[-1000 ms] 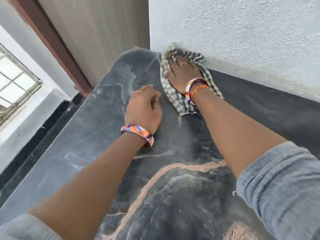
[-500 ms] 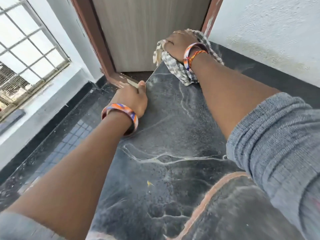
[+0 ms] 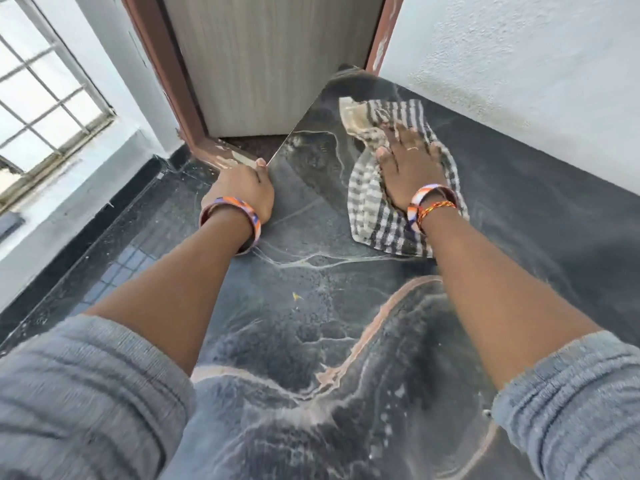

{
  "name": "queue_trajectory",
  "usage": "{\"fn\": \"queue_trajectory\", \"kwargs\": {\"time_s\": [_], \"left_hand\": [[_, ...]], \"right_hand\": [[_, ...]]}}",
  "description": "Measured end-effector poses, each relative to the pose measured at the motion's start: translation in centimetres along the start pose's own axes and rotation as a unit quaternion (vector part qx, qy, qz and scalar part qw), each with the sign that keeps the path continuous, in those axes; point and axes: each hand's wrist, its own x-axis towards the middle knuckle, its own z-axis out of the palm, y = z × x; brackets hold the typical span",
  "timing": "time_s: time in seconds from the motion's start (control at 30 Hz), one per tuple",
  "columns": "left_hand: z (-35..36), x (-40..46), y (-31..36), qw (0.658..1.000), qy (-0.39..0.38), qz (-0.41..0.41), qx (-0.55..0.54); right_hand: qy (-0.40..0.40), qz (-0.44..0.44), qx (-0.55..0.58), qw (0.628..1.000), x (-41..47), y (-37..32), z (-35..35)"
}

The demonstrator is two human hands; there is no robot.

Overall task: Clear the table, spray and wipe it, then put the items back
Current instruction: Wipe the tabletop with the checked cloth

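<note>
The table [image 3: 311, 323] is a dark marble slab with pale and pinkish veins, and nothing stands on it. A grey-and-white checked cloth [image 3: 374, 209] lies spread near its far left corner. My right hand [image 3: 408, 168] presses flat on the cloth, fingers spread and blurred with motion. My left hand [image 3: 242, 188] curls over the table's left edge, thumb on top. Both wrists wear coloured bangles.
A rough white wall [image 3: 519, 64] runs along the table's right side. A wooden door [image 3: 270, 57] in a brown frame stands beyond the far corner. Dark tiled floor [image 3: 114, 254] lies to the left, below a barred window [image 3: 41, 98].
My right hand has dragged the cloth back from the far corner toward me and spread it flat. My left hand has moved from the tabletop to its left edge.
</note>
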Motion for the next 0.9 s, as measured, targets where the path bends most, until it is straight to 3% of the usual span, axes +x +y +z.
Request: {"fn": "queue_trajectory", "kwargs": {"time_s": [0.2, 0.33, 0.5, 0.67, 0.9], "left_hand": [[-0.5, -1.1, -0.8, 0.999, -0.015, -0.008, -0.027], [-0.9, -0.8, -1.0, 0.994, -0.067, -0.028, -0.084], [-1.9, -0.2, -4.1, 0.954, -0.169, -0.049, -0.243], [-2.8, -1.6, -8.3, 0.880, -0.330, -0.111, -0.323], [-3.4, -4.5, -13.9, 0.834, -0.392, -0.124, -0.367]], "right_hand": [[0.006, 0.293, -0.011, 0.956, -9.9, 9.0, -1.0], [-0.005, 0.341, -0.016, 0.940, -11.1, 7.4, -0.7], [-0.005, 0.232, -0.052, 0.971, -9.0, 0.3, 0.9], [-0.015, 0.053, -0.062, 0.997, -5.4, -8.9, 2.1], [-0.011, -0.155, -0.078, 0.985, -3.7, -14.4, 3.2]]}}
